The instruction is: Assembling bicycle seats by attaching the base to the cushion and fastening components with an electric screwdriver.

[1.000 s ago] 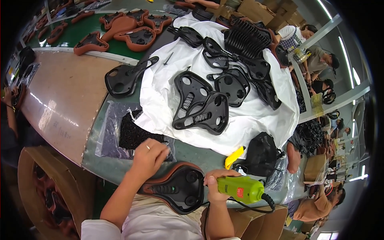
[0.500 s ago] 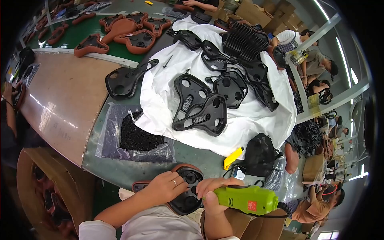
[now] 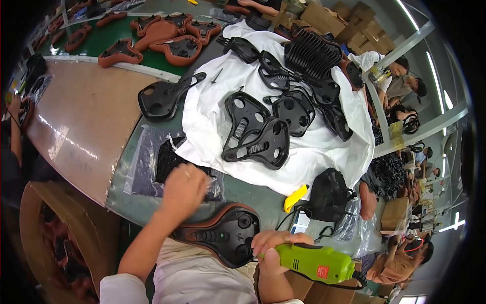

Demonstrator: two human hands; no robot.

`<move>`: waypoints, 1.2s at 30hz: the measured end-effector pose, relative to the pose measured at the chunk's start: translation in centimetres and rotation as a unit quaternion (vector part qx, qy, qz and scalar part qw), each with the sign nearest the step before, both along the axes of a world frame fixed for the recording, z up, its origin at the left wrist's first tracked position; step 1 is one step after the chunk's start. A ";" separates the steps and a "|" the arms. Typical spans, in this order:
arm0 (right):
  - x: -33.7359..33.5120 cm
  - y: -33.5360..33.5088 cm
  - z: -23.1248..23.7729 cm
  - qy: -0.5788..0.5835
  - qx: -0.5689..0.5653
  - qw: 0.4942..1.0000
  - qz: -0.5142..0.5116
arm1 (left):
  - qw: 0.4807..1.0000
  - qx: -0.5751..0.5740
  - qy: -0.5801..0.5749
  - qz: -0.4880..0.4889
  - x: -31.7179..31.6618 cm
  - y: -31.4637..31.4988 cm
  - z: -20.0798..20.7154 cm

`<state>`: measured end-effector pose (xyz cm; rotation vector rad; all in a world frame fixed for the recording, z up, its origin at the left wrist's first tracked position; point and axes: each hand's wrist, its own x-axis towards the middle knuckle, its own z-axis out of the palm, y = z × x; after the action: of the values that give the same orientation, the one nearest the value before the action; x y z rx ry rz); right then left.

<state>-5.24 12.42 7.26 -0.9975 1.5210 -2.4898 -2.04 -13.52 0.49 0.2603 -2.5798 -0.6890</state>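
My right hand (image 3: 276, 249) grips a lime-green electric screwdriver (image 3: 316, 263), its nose pointing left at a bicycle saddle. The saddle (image 3: 235, 235), brown-edged with a black underside turned up, lies across my lap by the table's front edge. My left hand (image 3: 186, 191), slightly blurred, is over the near edge of a clear plastic bag (image 3: 142, 175) of small black pieces (image 3: 167, 161), probably screws. Its fingers are curled together, and anything between them is hidden.
Black saddle bases (image 3: 260, 144) lie on a white cloth (image 3: 210, 134). A yellow cutter (image 3: 295, 198) and a black pouch (image 3: 326, 195) are at the right. Brown saddles (image 3: 177, 49) line the far left. A cardboard box (image 3: 96, 218) stands at the lower left. People work nearby.
My left hand has left the saddle and moved up and left to the bag. More of the saddle now shows. The screwdriver stays at the saddle's right end in my right hand.
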 end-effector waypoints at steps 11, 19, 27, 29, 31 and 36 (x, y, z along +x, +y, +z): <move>4.3 2.8 1.1 -0.028 0.055 0.998 0.006 | 0.983 -0.138 -0.002 0.117 -1.5 -2.9 -2.6; 4.5 3.4 -0.9 0.066 0.055 0.993 0.077 | 0.993 0.033 -0.061 -0.096 2.8 4.8 1.2; 4.9 1.7 -1.0 0.119 0.052 0.987 0.099 | 0.969 -0.009 0.050 -0.244 5.8 9.9 -1.1; 5.1 1.8 -0.9 0.135 0.069 0.984 0.098 | 0.972 -0.001 0.052 -0.228 5.8 9.9 -1.3; 4.9 2.3 -0.9 0.133 0.073 0.984 0.097 | 0.970 -0.010 0.045 -0.240 5.8 10.0 -1.5; 5.3 2.5 -1.3 0.093 0.045 0.993 0.054 | 0.970 0.004 0.047 -0.238 5.7 9.7 -1.2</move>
<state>0.06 14.95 5.91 -1.2916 1.5660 -2.2902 3.68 -3.82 -0.68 -0.3971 -2.5627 -0.8496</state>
